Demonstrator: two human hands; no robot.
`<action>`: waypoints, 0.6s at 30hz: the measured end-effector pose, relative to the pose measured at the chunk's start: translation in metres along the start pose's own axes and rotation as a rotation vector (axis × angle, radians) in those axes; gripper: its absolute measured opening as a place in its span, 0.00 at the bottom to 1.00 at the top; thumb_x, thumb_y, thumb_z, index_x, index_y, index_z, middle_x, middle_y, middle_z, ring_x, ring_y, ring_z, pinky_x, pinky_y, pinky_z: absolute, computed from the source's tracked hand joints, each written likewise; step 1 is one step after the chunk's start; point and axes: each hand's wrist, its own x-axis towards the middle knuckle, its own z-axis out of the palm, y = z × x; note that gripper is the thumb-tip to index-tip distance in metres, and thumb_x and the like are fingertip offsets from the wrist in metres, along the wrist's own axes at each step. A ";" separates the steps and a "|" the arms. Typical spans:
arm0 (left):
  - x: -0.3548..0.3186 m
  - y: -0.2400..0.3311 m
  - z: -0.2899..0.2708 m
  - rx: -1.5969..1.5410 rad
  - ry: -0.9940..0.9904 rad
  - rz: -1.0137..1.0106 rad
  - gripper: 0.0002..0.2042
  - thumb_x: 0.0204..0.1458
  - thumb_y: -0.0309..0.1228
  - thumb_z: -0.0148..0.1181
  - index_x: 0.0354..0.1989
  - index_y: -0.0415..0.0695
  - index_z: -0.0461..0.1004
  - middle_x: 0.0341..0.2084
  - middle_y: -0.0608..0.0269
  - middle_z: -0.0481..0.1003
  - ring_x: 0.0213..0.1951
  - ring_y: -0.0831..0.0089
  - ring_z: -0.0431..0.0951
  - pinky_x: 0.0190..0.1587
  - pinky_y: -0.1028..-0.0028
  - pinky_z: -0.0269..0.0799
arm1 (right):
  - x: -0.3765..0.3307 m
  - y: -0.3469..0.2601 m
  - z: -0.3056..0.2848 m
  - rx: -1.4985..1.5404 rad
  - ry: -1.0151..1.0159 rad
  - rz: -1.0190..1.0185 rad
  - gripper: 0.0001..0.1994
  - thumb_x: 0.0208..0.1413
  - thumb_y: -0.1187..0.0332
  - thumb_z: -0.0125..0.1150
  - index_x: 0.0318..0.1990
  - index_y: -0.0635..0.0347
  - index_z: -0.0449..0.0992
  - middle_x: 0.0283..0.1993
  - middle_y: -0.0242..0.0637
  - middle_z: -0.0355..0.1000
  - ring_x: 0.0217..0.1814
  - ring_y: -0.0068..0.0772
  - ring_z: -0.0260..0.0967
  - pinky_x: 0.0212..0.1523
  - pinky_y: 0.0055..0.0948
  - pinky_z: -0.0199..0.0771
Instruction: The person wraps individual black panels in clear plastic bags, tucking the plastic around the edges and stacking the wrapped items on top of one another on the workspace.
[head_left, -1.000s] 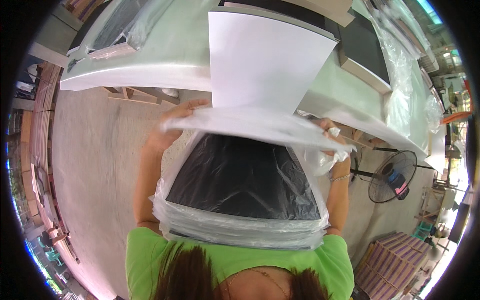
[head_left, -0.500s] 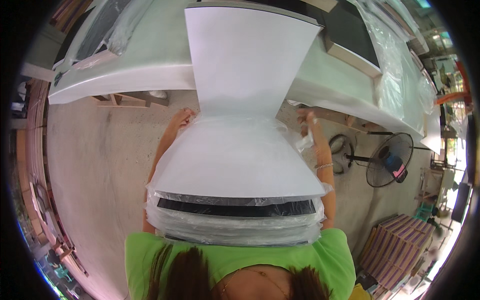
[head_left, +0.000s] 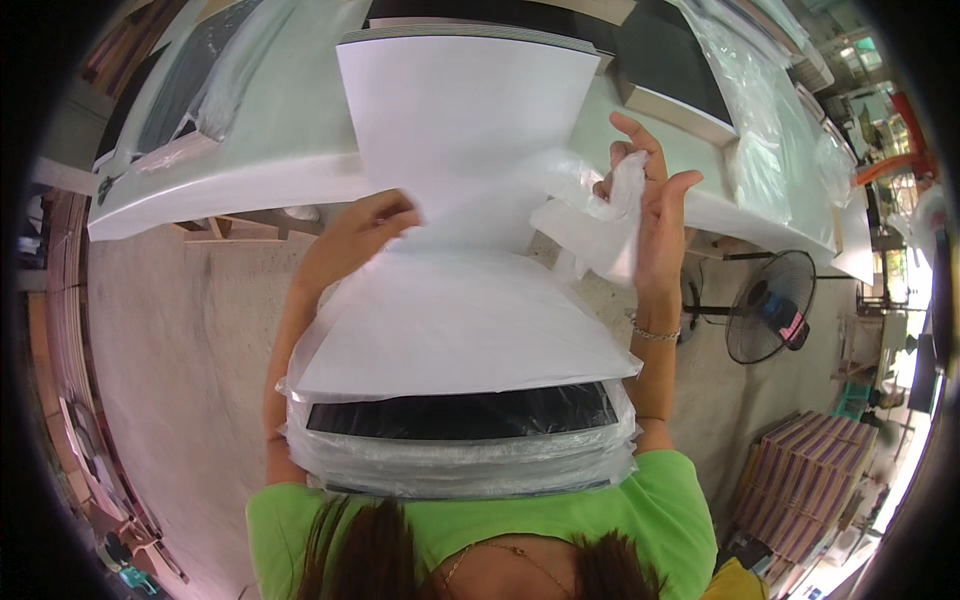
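Observation:
A stack of flat white-topped sheets (head_left: 465,110) runs from the table toward me, its far end over the table. Closer to my chest lies a thin, clear-wrapped white sheet (head_left: 465,330), above a stack of plastic-wrapped dark panels (head_left: 460,412). My left hand (head_left: 370,230) is at the left edge where these meet, its fingers curled and pressed together; what they pinch, if anything, is hidden. Raised at the right, my right hand (head_left: 655,200) holds a crumpled white cloth-like piece (head_left: 600,225) caught in its fingers, thumb sticking out.
The pale-covered table (head_left: 270,180) spans the far side. On it are a thick black-topped block (head_left: 670,70), clear plastic film (head_left: 775,160) and wrapped dark panels (head_left: 190,85). A black standing fan (head_left: 770,305) stands at the right, with a striped cloth-covered box (head_left: 805,480) nearer.
My right hand has risen from beside the stack, lifting the white piece. My left hand has moved inward and up. The near white sheet has shifted, baring more of the dark panel.

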 end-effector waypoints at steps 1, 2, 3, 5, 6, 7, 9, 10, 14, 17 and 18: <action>0.006 0.034 0.005 -0.142 -0.170 0.054 0.14 0.54 0.38 0.52 0.38 0.38 0.70 0.32 0.64 0.70 0.34 0.75 0.68 0.38 0.76 0.65 | -0.001 -0.003 0.012 -0.046 0.039 -0.032 0.45 0.50 0.29 0.19 0.60 0.61 0.56 0.41 0.30 0.58 0.43 0.22 0.54 0.53 0.25 0.53; 0.007 0.063 0.012 -0.279 -0.327 0.102 0.16 0.54 0.38 0.53 0.41 0.37 0.69 0.37 0.61 0.70 0.37 0.75 0.69 0.42 0.76 0.65 | 0.001 -0.003 0.020 -0.083 0.066 -0.064 0.47 0.49 0.29 0.17 0.60 0.61 0.56 0.43 0.31 0.58 0.48 0.24 0.53 0.57 0.27 0.50; 0.002 0.075 0.019 -0.300 -0.281 0.133 0.16 0.53 0.38 0.54 0.41 0.36 0.69 0.37 0.61 0.70 0.37 0.75 0.69 0.42 0.75 0.65 | 0.006 0.007 0.028 -0.178 -0.039 -0.123 0.46 0.50 0.30 0.15 0.60 0.61 0.57 0.44 0.32 0.57 0.51 0.26 0.52 0.59 0.28 0.48; 0.002 0.101 0.031 -0.233 -0.165 0.204 0.16 0.52 0.38 0.56 0.40 0.37 0.69 0.35 0.61 0.70 0.37 0.76 0.68 0.41 0.76 0.65 | 0.008 0.013 0.032 -0.396 -0.190 -0.250 0.45 0.52 0.32 0.11 0.60 0.61 0.58 0.45 0.34 0.55 0.56 0.29 0.49 0.62 0.30 0.44; 0.003 0.114 0.037 -0.143 -0.072 0.228 0.16 0.52 0.39 0.56 0.39 0.37 0.70 0.34 0.62 0.70 0.37 0.77 0.68 0.41 0.76 0.65 | 0.008 0.010 0.033 -0.406 -0.175 -0.246 0.46 0.51 0.31 0.10 0.60 0.61 0.58 0.44 0.35 0.55 0.55 0.30 0.49 0.61 0.30 0.45; 0.003 0.121 0.039 -0.054 0.020 0.252 0.16 0.51 0.39 0.57 0.39 0.37 0.70 0.33 0.62 0.70 0.37 0.78 0.68 0.40 0.77 0.65 | 0.006 0.007 0.034 -0.417 -0.160 -0.241 0.47 0.51 0.31 0.09 0.60 0.61 0.58 0.44 0.35 0.55 0.53 0.30 0.49 0.60 0.30 0.46; 0.009 0.114 0.033 -0.046 -0.073 0.147 0.16 0.51 0.38 0.58 0.38 0.37 0.71 0.30 0.65 0.70 0.34 0.80 0.68 0.39 0.78 0.64 | 0.003 0.007 0.040 -0.429 -0.145 -0.232 0.48 0.50 0.30 0.08 0.60 0.61 0.58 0.43 0.36 0.55 0.50 0.31 0.49 0.57 0.30 0.48; 0.011 0.109 0.031 -0.043 -0.120 0.094 0.16 0.50 0.38 0.59 0.38 0.36 0.72 0.28 0.66 0.71 0.33 0.81 0.68 0.38 0.78 0.64 | 0.002 0.007 0.042 -0.435 -0.136 -0.228 0.49 0.49 0.30 0.07 0.60 0.62 0.58 0.42 0.36 0.55 0.48 0.32 0.49 0.56 0.30 0.49; 0.011 0.099 0.039 -0.248 -0.116 0.042 0.13 0.50 0.34 0.59 0.37 0.35 0.74 0.23 0.69 0.70 0.27 0.81 0.66 0.33 0.79 0.64 | 0.002 0.017 0.039 -0.440 -0.168 -0.189 0.52 0.44 0.27 0.06 0.62 0.60 0.55 0.41 0.33 0.52 0.44 0.28 0.49 0.52 0.28 0.50; 0.014 0.098 0.045 -0.357 -0.006 0.084 0.13 0.49 0.34 0.60 0.34 0.35 0.76 0.20 0.66 0.72 0.25 0.79 0.67 0.30 0.78 0.64 | 0.001 0.030 0.036 -0.481 -0.218 -0.197 0.52 0.44 0.26 0.06 0.62 0.59 0.52 0.42 0.31 0.51 0.44 0.25 0.50 0.52 0.27 0.50; 0.016 0.096 0.044 -0.345 -0.014 0.086 0.13 0.49 0.35 0.61 0.34 0.35 0.76 0.20 0.66 0.72 0.25 0.80 0.67 0.30 0.78 0.64 | 0.001 0.032 0.036 -0.497 -0.231 -0.209 0.52 0.44 0.26 0.06 0.63 0.59 0.52 0.42 0.31 0.51 0.44 0.25 0.50 0.52 0.27 0.51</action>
